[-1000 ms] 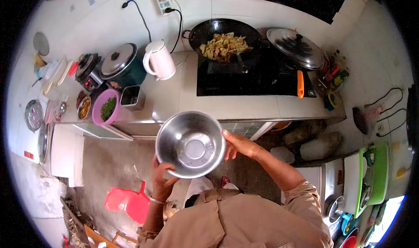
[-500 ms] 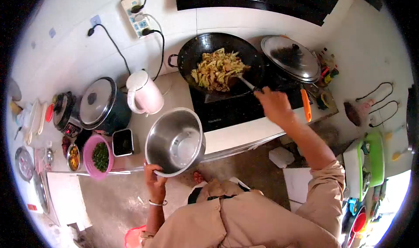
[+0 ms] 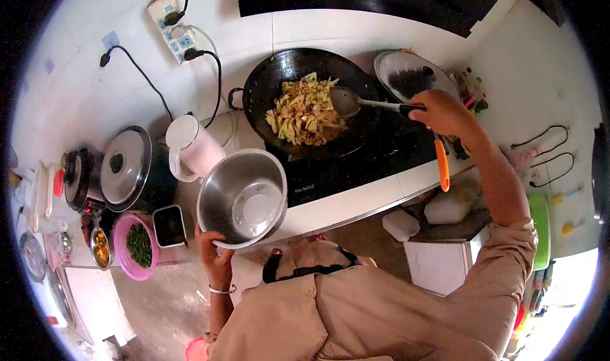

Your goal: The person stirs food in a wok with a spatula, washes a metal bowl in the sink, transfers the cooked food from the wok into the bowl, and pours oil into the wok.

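My left hand (image 3: 215, 254) grips the rim of a steel bowl (image 3: 211, 203), which is tilted at the counter's front edge and has no food in it. In my right hand (image 3: 441, 112) is the dark handle of a metal spatula (image 3: 346, 102), its wide head over the right side of the food. Chopped, browned vegetable pieces (image 3: 304, 110) lie heaped in a black wok (image 3: 254, 81) on the stove (image 3: 330, 182). Below my right hand an orange handle (image 3: 442, 164) sticks out over the stove's edge.
A pale kettle (image 3: 194, 146) stands behind the bowl. Leftward are a lidded pot (image 3: 127, 167), a dark-filled square container (image 3: 169, 226), a pink basin (image 3: 121, 240) of chopped greens and a small bowl (image 3: 100, 248). A large lid (image 3: 406, 68) rests right of the wok.
My right hand has moved up and to the right, drawing the spatula's head out of the food toward the wok's right side. The bowl stays in my left hand; the view has shifted slightly.
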{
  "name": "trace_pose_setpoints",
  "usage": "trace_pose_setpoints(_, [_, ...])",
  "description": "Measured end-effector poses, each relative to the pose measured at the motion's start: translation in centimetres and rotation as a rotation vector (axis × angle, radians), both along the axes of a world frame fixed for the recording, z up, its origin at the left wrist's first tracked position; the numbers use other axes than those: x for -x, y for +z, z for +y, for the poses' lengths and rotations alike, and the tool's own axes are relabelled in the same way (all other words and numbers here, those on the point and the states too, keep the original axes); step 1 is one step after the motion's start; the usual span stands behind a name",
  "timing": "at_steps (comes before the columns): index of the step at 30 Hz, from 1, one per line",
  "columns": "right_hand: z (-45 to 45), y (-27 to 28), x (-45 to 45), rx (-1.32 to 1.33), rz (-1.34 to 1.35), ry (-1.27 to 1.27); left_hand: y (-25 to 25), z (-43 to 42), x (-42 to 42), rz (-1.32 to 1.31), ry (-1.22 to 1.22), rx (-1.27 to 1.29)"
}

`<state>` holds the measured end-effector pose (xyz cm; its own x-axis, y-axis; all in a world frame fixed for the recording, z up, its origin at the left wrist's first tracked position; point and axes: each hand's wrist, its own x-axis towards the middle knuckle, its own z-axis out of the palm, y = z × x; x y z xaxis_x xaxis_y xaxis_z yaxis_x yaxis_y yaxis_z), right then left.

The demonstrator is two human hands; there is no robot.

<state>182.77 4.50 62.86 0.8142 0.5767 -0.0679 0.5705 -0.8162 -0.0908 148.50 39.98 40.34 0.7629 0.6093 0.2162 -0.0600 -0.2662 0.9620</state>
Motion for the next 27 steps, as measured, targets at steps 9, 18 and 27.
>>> trace_pose_setpoints(9, [0.8, 1.8, -9.4, 0.238, 0.459, -0.389, 0.7, 0.9, -2.1, 0.012, 0.085, -0.012])
trace_pose_setpoints(18, [3.8, -11.6, -10.5, -0.462, 1.055, -0.419, 2.4, 0.7, -3.3, -0.043, 0.136, -0.002])
trace_pose_setpoints(27, [7.2, -13.6, -5.4, -0.710, 0.944, -0.310, 7.4, 2.1, -7.9, -0.035, 0.053, -0.239])
